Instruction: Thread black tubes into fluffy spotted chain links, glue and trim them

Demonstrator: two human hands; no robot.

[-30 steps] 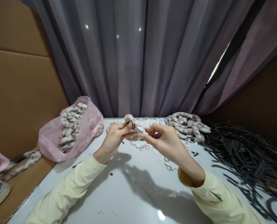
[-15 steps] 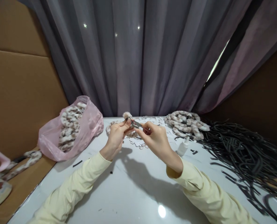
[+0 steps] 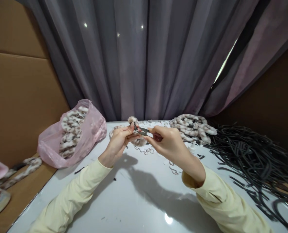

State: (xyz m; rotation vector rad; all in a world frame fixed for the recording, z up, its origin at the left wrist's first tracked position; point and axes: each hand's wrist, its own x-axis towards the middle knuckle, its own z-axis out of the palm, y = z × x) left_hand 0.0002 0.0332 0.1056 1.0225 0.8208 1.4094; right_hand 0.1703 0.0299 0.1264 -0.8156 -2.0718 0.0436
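Note:
A furry piece (image 3: 132, 120) with a dark end is pinched in the fingers of my left hand (image 3: 119, 139), above the back of the white table. My right hand (image 3: 167, 139) grips a small dark metal tool (image 3: 143, 131), like snips or tweezers, its tips pointing left at the dark end. The tool's two sides show a gap between them. More brown-and-white fur (image 3: 139, 141) shows just below my hands, and whether it joins the held piece I cannot tell.
A pink bag (image 3: 95, 129) of furry strips stands at left. Furry coils (image 3: 191, 124), a white bottle (image 3: 192, 147) and a heap of black cords (image 3: 255, 161) lie at right. Thin rings (image 3: 147, 150) and paper bits lie behind and below my hands. Grey curtains (image 3: 134, 64) hang behind.
My right hand has shifted slightly right and turned, and the tool shows a wider gap between its sides. My left hand still pinches the furry piece. The whole view has shifted slightly.

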